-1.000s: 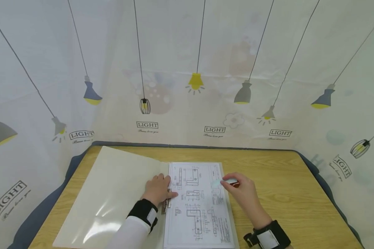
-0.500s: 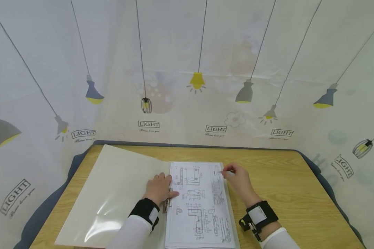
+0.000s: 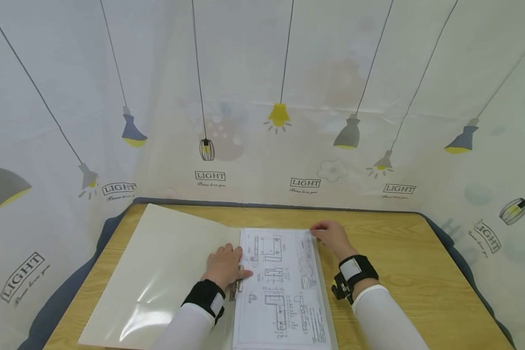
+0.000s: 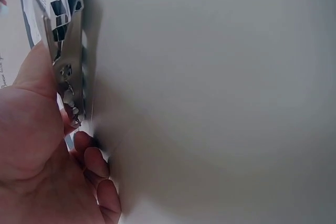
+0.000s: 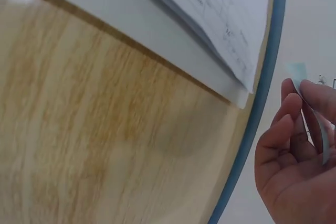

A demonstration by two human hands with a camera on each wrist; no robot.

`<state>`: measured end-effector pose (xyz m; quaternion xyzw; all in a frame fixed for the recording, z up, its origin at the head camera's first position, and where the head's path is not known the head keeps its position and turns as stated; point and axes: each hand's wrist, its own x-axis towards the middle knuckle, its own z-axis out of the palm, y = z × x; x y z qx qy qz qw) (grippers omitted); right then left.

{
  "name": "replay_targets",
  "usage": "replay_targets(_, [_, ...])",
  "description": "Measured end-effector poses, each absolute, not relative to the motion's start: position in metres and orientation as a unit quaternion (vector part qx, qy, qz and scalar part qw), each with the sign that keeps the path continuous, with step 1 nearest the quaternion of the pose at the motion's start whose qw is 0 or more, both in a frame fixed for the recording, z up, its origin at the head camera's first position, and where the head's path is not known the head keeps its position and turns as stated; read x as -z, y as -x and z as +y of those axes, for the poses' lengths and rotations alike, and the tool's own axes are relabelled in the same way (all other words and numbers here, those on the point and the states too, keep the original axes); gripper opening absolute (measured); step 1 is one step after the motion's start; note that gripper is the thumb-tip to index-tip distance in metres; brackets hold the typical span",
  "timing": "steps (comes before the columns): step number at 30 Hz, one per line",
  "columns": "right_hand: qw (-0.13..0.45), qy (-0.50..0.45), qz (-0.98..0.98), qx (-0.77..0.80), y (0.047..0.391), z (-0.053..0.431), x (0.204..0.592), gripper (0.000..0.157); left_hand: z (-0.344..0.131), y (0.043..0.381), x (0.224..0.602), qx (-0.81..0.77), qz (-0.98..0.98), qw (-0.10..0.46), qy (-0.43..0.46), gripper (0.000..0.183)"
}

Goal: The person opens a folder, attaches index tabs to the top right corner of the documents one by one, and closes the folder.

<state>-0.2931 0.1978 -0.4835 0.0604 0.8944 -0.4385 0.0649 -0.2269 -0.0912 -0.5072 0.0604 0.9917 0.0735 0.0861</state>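
Centrally, drawing sheets (image 3: pixel 284 287): a white stack lying flat, the top sheet printed with L-shaped part outlines, dimension marks and small lettering; every place below is told from this stack.
Folder (image 3: pixel 157 272): open beneath the drawing sheets, its cream cover spread to their left and glossy with reflected light; a narrow margin shows along their right edge.
Metal clip (image 4: pixel 71 66): at the left edge of the drawing sheets, along the folder's fold, partly under the left hand.
Left hand (image 3: pixel 223 265): at the left edge of the drawing sheets, its thumb reaching across onto their margin, the other fingers relaxed on the folder beside them, gripping nothing.
Right hand (image 3: pixel 332 236): at the upper right corner of the drawing sheets, narrow at the tips, pinching a strip between thumb and finger; whether it touches the paper I cannot tell.
Pale blue strip (image 5: pixel 297 72): thin and bent, in the right hand's pinch near that same corner of the drawing sheets.
Wood-grain table (image 3: pixel 411 272): under the folder, extending right of and beyond the drawing sheets, with a blue edge band (image 5: pixel 262 103).
Backdrop (image 3: pixel 249 73): pale cloth beyond the drawing sheets, printed with hanging lamps and "LIGHT" labels.
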Motion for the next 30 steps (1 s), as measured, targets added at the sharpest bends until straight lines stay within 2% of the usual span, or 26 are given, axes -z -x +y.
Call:
replay_targets(12, [0.099, -0.102, 0.886, 0.441, 0.311, 0.195, 0.5, 0.022, -0.092, 0.227, 0.507, -0.07, 0.992, 0.09, -0.061, 0.064])
replay_targets(30, [0.068, -0.129, 0.891, 0.43, 0.299, 0.184, 0.508, 0.019, -0.1, 0.222, 0.511, -0.087, 0.99, 0.088, -0.073, 0.06])
